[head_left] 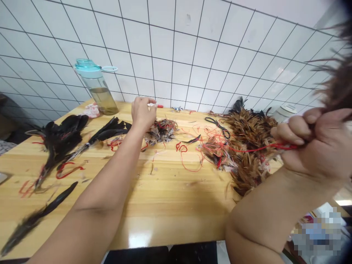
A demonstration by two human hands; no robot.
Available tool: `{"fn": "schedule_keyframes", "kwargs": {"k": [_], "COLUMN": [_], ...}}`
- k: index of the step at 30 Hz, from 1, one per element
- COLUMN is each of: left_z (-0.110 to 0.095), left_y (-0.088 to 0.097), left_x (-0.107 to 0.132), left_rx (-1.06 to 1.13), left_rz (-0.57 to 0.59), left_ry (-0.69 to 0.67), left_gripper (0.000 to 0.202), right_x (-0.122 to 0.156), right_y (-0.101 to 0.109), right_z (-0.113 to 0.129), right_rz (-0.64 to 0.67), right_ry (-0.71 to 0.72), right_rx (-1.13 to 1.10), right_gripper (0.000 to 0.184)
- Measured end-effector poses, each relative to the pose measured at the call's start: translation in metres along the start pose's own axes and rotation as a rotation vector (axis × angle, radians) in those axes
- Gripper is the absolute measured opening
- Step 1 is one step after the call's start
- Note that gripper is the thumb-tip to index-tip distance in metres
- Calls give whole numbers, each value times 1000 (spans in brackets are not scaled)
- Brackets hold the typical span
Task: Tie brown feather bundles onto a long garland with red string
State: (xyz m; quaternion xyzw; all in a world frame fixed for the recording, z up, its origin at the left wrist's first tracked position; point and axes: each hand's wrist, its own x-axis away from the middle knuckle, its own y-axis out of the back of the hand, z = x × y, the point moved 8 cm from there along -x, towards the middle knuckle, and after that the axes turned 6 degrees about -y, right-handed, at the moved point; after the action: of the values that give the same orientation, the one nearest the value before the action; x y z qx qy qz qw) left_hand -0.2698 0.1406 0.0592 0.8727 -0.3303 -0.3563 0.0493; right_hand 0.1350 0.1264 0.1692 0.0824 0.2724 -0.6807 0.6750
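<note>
- Left hand (pixel 143 113), nearer the red-ended pen-like thing (pixel 160 106), touches or nearly touches it; grip unclear.
- It points left-right, near the table's (pixel 176 220) far edge.
- Right hand (pixel 316 141) clutches brown feathers (pixel 337 82); red string (pixel 255 149) trails leftward.

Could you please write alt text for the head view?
A person's right hand grips a brown feather bundle, with red thread trailing to a feather-strewn wooden table. The left hand is at a red-and-white item near the tiled wall.

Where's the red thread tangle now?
In the head view, the tangle lies right of centre on the table, against the brown feathers, one strand reaching the right hand.
</note>
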Motion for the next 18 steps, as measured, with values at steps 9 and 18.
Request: {"fn": "schedule_keyframes", "kwargs": {"k": [9, 18], "left_z": [-147, -100], "left_y": [-76, -112], "left_x": [101, 114], "left_rx": [788, 1065], "left_rz": [843, 762], "left_ry": [-130, 452], "left_gripper": [30, 50], "right_x": [21, 28], "right_y": [-102, -117], "right_z": [-88, -176], "right_rz": [439, 414], "right_ry": [-482, -703], "right_rx": [-40, -72], "right_gripper": [55, 54]}}
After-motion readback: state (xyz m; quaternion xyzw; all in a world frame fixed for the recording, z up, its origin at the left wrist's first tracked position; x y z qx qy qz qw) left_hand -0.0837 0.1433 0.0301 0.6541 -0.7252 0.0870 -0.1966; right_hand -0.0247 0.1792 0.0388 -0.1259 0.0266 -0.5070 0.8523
